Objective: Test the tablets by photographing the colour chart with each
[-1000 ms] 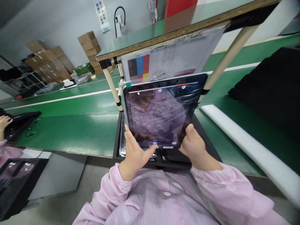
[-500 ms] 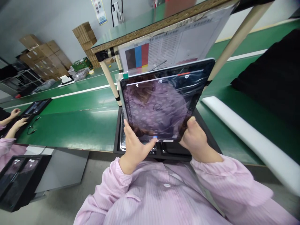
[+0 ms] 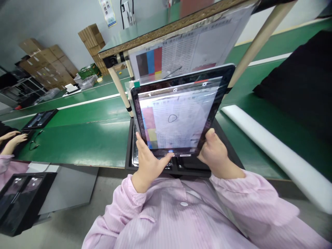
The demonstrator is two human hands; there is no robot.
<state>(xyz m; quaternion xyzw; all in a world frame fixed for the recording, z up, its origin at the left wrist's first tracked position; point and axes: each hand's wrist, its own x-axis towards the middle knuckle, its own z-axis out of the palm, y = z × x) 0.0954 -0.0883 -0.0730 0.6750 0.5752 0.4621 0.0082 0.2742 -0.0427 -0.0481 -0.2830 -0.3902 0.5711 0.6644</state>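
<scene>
I hold a black tablet (image 3: 178, 110) upright in front of me, its screen wrapped in clear film. My left hand (image 3: 147, 166) grips its lower left corner, the thumb lying on a blue button at the screen's bottom edge. My right hand (image 3: 215, 155) is closed on the lower right corner. The screen shows a camera picture of the colour chart sheet (image 3: 181, 55) that hangs from the shelf behind it. Under the tablet sits a black tray (image 3: 129, 152) on the green table.
A raised shelf (image 3: 155, 27) on cream posts stands over the green bench (image 3: 77, 138). A white foam strip (image 3: 272, 152) and a black mat (image 3: 301, 86) lie at the right. At the left, another person's hands (image 3: 11, 140) work near a tablet (image 3: 38, 119). A black tray (image 3: 20, 197) sits low left.
The screen switched from a dim reflection-like picture of my pink smock to a bright picture of the colour chart. The tablet rose slightly. The other person's hands shifted at the left.
</scene>
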